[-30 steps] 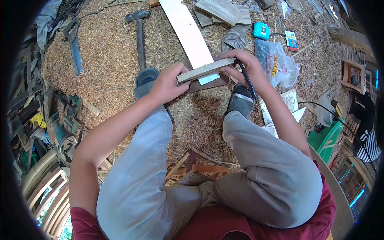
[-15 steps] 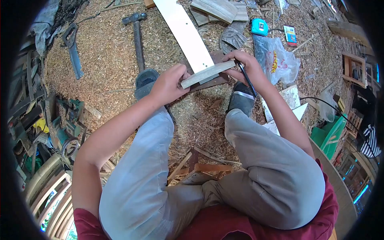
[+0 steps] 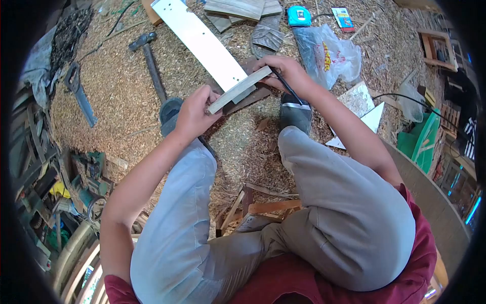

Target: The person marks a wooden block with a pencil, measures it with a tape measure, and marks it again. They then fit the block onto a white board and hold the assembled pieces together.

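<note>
A short greyish wooden board (image 3: 240,90) is held on edge between my two hands, across the near end of a long white plank (image 3: 205,45). My left hand (image 3: 196,112) is closed round the board's left end. At its right end, my right hand (image 3: 286,75) grips the board, and a dark pencil-like stick (image 3: 288,87) also sits in that hand, pointing back toward me. Beneath the white plank's near end lies a dark brown flat piece (image 3: 253,97), partly covered by the board. Some of my fingertips are hidden behind the board.
Wood shavings cover the ground. A hammer (image 3: 152,66) and a handsaw (image 3: 80,96) lie to the left. Beyond my right hand are a turquoise tape measure (image 3: 299,16), a plastic bag (image 3: 329,55) and stacked boards (image 3: 235,7). White offcuts (image 3: 369,121) lie right of my shoe.
The camera view has turned, so the ground items appear shifted left and upward. The board looks more steeply slanted in view. Both hands keep their hold on it.
</note>
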`<control>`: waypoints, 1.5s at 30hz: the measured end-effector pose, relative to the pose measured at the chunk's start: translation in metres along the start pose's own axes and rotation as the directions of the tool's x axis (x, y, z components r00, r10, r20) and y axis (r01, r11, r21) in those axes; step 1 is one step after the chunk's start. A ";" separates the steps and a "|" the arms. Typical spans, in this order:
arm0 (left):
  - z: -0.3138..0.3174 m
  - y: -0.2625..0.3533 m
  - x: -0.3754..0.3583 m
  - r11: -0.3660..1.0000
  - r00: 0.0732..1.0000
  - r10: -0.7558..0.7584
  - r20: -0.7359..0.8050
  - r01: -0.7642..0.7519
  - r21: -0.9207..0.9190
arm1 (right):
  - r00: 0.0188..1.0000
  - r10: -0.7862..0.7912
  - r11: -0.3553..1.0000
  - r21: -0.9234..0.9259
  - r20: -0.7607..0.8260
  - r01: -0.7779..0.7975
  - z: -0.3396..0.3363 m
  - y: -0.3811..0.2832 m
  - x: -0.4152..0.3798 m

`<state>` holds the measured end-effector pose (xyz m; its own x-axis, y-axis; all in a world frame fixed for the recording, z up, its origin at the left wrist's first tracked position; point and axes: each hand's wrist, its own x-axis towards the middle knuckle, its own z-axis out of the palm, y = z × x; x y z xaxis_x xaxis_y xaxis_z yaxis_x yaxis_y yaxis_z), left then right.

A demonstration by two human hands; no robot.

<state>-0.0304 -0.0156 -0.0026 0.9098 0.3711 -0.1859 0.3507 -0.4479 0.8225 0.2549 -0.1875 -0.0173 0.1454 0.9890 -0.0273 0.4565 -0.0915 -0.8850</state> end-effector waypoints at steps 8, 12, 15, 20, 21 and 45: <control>0.002 0.005 -0.001 0.998 1.000 -0.001 0.007 0.002 -0.060 | 1.000 -0.025 0.999 0.030 -0.013 0.026 0.001 0.005 -0.006; 0.002 0.006 -0.001 1.000 1.000 0.002 0.021 -0.001 -0.026 | 0.999 -0.031 1.000 -0.001 0.011 0.031 -0.001 0.006 -0.007; 0.004 0.005 -0.002 1.000 0.999 0.023 0.029 -0.023 0.006 | 1.000 -0.018 0.999 -0.035 0.024 0.019 -0.002 0.006 -0.008; 0.005 0.005 -0.003 0.998 0.998 -0.046 0.050 0.048 -0.034 | 1.000 -0.011 1.000 -0.010 0.023 0.011 -0.003 0.003 -0.010; 0.005 0.006 -0.002 0.999 0.998 -0.038 0.050 0.039 -0.031 | 1.000 -0.012 1.000 -0.004 0.021 0.012 -0.003 0.003 -0.010; 0.004 0.010 0.000 1.000 0.998 0.029 0.053 -0.029 -0.013 | 1.000 -0.016 0.999 -0.031 0.024 0.017 0.003 0.012 -0.013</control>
<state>-0.0257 -0.0233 0.0039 0.9301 0.3143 -0.1899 0.3217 -0.4479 0.8342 0.2561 -0.2009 -0.0291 0.1168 0.9929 -0.0245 0.4859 -0.0787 -0.8705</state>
